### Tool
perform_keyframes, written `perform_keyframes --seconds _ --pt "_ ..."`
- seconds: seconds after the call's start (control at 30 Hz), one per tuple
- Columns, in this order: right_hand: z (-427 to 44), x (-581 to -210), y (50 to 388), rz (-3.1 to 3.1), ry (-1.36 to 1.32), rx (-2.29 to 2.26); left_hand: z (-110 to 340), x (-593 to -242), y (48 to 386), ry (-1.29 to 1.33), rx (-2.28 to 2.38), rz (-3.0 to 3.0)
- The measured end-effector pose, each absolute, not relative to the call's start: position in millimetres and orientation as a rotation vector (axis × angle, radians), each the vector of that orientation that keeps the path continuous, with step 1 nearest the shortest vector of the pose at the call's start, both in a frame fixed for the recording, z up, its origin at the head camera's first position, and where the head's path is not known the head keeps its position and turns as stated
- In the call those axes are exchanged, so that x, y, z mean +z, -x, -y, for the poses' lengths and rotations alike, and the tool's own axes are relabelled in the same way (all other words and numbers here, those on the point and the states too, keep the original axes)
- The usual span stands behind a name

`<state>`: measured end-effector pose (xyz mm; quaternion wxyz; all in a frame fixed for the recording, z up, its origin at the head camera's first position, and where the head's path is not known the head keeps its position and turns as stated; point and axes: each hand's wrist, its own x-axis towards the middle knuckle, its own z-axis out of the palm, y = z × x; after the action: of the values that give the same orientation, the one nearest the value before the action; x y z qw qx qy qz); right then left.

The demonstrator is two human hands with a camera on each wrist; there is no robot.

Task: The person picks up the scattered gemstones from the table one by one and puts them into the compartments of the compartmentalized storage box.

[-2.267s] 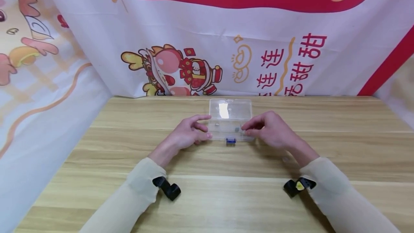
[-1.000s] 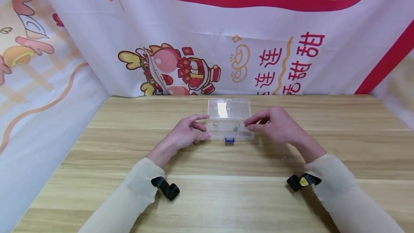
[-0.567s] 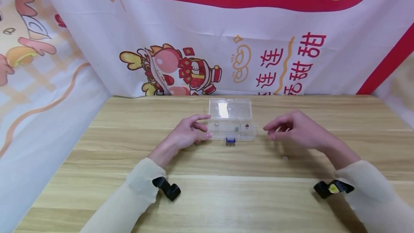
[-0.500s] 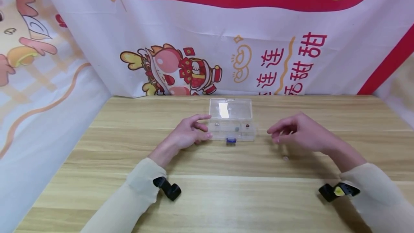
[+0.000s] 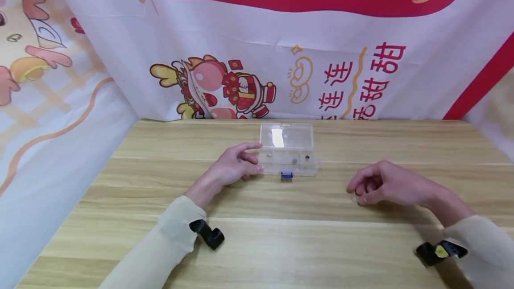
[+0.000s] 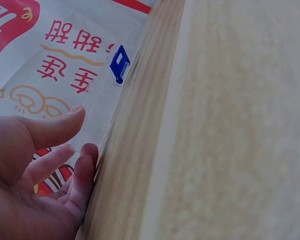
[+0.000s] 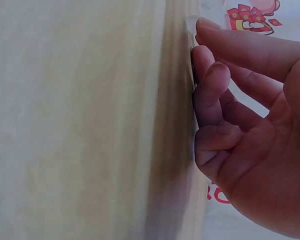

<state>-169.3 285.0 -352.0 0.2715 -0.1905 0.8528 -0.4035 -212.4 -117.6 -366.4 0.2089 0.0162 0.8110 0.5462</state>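
Observation:
A small clear plastic box stands with its lid raised, its blue latch facing me. Inside lie a dark red bead, a greenish bead and a pale bead, in separate spots. My left hand rests at the box's left end, thumb by the front corner and index finger toward the hinge; its fingers are relaxed. To the right of the box, my right hand is down at the table, thumb and index fingertips at a tiny clear bead, also seen small at the fingertips in the right wrist view.
The wooden table ends at a printed cloth backdrop just behind the raised lid. Another cloth hangs along the left. Black wrist cameras sit on both sleeves.
My right hand has left the box, where the dark red bead now shows in the right part, and moved right and toward me, down to the clear bead. My left hand has stayed put.

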Motion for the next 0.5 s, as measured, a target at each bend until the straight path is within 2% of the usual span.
perform_keyframes --seconds 0.5 --pt "-279.2 -356.7 168.7 -2.353 0.521 -1.025 116.8 -369.0 213.9 -0.044 1.508 -2.274"
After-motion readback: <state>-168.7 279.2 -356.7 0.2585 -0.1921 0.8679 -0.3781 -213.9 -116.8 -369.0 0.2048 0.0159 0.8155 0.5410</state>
